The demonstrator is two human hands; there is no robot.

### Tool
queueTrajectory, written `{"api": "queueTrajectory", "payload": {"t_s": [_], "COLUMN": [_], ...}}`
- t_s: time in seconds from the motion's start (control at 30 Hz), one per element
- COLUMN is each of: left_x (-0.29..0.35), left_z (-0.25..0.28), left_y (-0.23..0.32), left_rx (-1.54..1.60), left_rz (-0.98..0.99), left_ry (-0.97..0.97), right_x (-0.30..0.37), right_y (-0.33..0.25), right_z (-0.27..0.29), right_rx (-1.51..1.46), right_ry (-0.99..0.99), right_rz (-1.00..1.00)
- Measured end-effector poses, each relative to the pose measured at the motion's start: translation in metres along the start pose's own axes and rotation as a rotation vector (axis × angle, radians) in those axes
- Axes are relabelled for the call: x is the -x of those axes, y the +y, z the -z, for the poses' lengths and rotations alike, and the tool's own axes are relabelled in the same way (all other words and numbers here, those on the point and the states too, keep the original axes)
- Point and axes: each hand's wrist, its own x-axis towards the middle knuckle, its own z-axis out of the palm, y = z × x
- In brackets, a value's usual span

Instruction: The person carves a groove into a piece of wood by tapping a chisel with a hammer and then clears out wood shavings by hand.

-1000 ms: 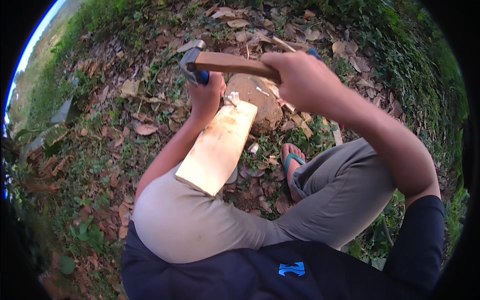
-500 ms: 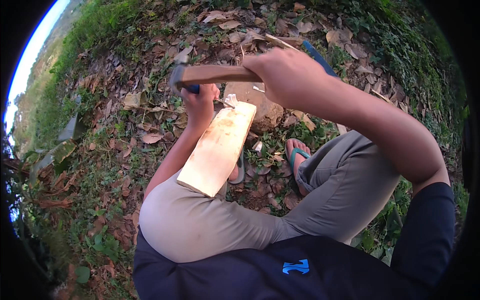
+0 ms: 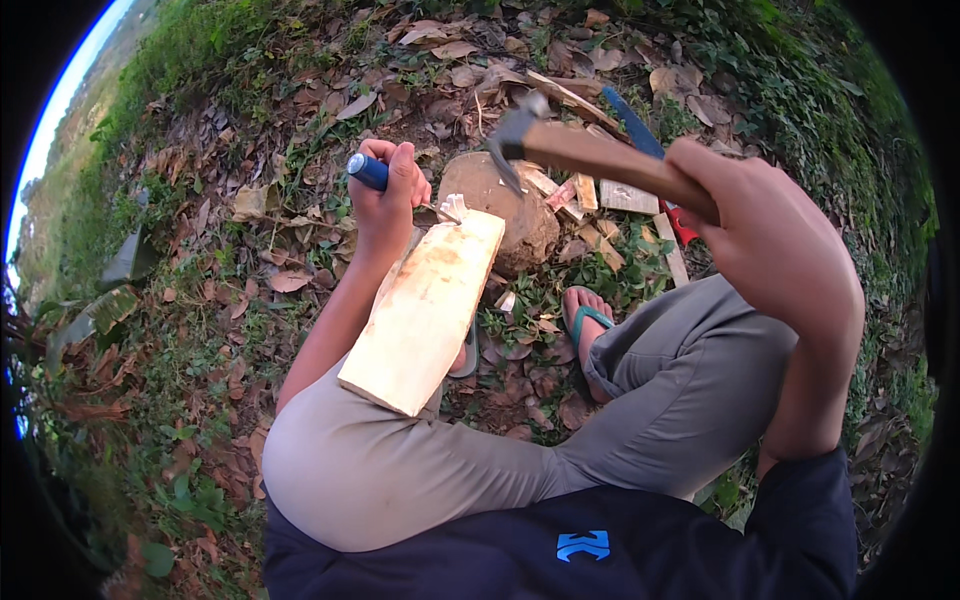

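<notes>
My left hand (image 3: 388, 198) is wrapped round the blue handle of a chisel (image 3: 368, 172), whose blade runs to the far end of a pale wooden board (image 3: 425, 310). Curled wood shavings (image 3: 453, 207) stand up where the blade meets the wood. The board slopes from my left thigh to a round wooden stump (image 3: 520, 222). Raised on the right, my right hand (image 3: 745, 215) grips the wooden handle of a claw hammer (image 3: 600, 160). The hammer's metal head hangs above the stump, apart from the chisel.
Beyond the stump lie several wood offcuts (image 3: 628, 197) and a saw with a blue blade (image 3: 632, 118) and a red handle (image 3: 682, 224). Dry leaves and low plants cover the ground. My sandalled foot (image 3: 587, 318) rests right of the board.
My right hand has drawn the hammer back to the right, away from the chisel's handle end. The chisel and board stay in nearly the same place.
</notes>
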Motion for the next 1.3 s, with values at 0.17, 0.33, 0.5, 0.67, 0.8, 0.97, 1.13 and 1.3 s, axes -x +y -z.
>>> {"api": "queueTrajectory", "payload": {"t_s": [0.17,0.33,0.5,0.67,0.8,0.97,1.13,1.3], "left_x": [0.001,0.002,0.0,-0.006,-0.021,-0.033,-0.019,-0.006], "left_z": [0.0,0.001,0.0,-0.003,-0.004,-0.004,-0.009,-0.007], "left_y": [-0.003,-0.001,0.0,0.003,0.002,-0.001,0.0,0.001], "left_rx": [-0.014,-0.005,0.015,0.021,-0.012,-0.055,-0.076,-0.052], "left_rz": [-0.011,-0.018,0.004,0.066,0.102,0.132,0.069,0.042], "left_ry": [-0.005,-0.002,-0.003,-0.012,-0.037,-0.076,0.055,0.062], "right_x": [-0.013,-0.019,-0.017,-0.014,-0.012,-0.015,-0.016,-0.016], "right_y": [0.025,0.011,0.003,0.007,0.015,0.019,0.013,0.011], "right_z": [-0.021,-0.021,-0.01,-0.012,-0.017,-0.017,-0.017,-0.014], "right_rx": [0.244,0.212,0.102,0.13,0.194,0.168,0.149,0.156], "right_ry": [-0.334,-0.486,-0.512,-0.437,-0.358,-0.364,-0.372,-0.44], "right_rz": [0.065,0.105,0.124,0.099,0.108,0.087,0.127,0.097]}}
